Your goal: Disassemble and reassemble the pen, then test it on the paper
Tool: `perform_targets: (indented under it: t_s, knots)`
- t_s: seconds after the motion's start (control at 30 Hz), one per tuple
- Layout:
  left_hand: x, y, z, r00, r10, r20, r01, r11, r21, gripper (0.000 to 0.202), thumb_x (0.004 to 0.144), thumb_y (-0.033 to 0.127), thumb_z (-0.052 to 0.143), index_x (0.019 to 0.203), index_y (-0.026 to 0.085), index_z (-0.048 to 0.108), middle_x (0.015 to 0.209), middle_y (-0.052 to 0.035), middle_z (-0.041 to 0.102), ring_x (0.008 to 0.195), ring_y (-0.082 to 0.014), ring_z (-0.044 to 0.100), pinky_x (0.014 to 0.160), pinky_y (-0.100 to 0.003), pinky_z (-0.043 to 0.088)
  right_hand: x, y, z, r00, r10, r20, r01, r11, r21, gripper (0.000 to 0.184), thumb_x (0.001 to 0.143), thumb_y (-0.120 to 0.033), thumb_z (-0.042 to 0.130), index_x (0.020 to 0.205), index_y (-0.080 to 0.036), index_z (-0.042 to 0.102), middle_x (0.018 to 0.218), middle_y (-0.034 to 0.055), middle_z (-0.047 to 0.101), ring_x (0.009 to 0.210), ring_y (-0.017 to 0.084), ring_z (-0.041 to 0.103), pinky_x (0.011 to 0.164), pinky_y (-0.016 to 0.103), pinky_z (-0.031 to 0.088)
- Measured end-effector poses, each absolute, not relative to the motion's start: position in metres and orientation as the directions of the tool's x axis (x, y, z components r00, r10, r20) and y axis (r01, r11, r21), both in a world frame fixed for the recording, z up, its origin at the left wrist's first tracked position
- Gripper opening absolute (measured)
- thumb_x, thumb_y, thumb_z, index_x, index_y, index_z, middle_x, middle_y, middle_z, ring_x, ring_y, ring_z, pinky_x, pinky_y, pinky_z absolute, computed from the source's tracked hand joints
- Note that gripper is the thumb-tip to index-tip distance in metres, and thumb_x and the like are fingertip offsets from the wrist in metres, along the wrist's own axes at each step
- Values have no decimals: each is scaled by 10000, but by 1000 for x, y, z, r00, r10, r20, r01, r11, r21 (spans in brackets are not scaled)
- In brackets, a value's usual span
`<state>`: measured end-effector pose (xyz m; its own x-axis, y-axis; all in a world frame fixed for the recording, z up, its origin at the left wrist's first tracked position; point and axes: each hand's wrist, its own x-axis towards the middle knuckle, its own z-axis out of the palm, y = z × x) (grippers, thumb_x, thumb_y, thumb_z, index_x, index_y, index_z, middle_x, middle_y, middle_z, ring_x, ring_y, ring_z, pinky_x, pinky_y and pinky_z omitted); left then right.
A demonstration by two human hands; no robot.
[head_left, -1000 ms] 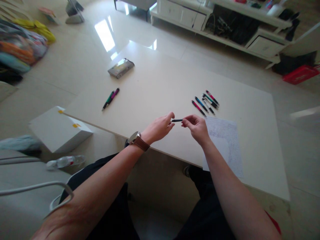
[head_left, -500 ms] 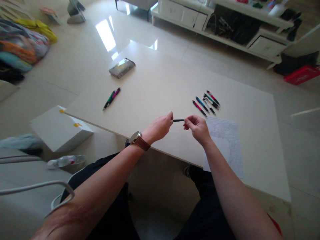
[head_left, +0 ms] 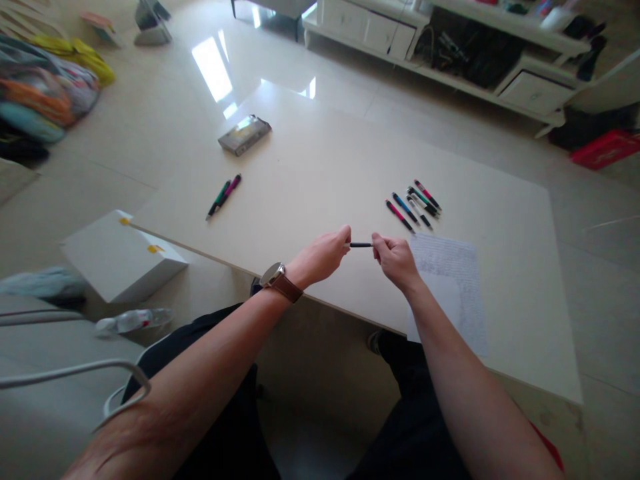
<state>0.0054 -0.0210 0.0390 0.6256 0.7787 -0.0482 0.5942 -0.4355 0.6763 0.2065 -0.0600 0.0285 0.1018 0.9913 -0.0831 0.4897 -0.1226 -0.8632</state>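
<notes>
Pen [head_left: 361, 245] spans the gap between 2 hands above the table [head_left: 325, 173], near its 6 o'clock edge; the left hand [head_left: 323, 255] is clamped on its 9 o'clock end, the right hand [head_left: 395, 260] on its 3 o'clock end. At 2 o'clock lie 5 pens [head_left: 405, 208]; at 4 o'clock, lined paper [head_left: 453, 287] sits partly hidden by the right forearm [head_left: 455, 353]. Further off, 2 coloured pens [head_left: 231, 191] rest side by side towards 10 o'clock, a flat shiny case [head_left: 245, 135] beyond them. The left hand is back-up, a round watch [head_left: 273, 275] on its wrist; the right thumb presses against curled fingers. The held pen is slim and dark, the tabletop pale and smooth, the floor [head_left: 150, 127] glossy.
</notes>
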Motion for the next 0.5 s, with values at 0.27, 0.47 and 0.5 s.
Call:
perform_targets:
  t_s: [0.27,0.47,0.5]
  knots:
    - [4,-21,43,606,792,-71,618,-413,669,123,959,228,452,1056,194,520,883,-59,666,782,-174,591,699,-287,421,208,-59,33,40,997,-65,408,-76,-910,301,831,-481,662,753,-197,598,612,-19,561,527,120,493,495,254,355]
    - [6,-22,40,632,773,-60,595,-434,676,127,962,228,447,1061,195,520,863,-53,666,769,-176,587,684,-287,410,206,-60,29,101,990,-101,489,-138,-861,566,940,-581,444,530,-196,505,459,-24,396,450,109,377,480,278,290]
    - [6,-21,40,631,774,-56,594,-436,676,128,961,227,446,1060,195,519,860,-52,665,762,-176,583,677,-286,406,206,-60,29,99,990,-103,467,-138,-874,529,928,-581,471,574,-193,539,488,-21,438,464,112,406,484,274,307]
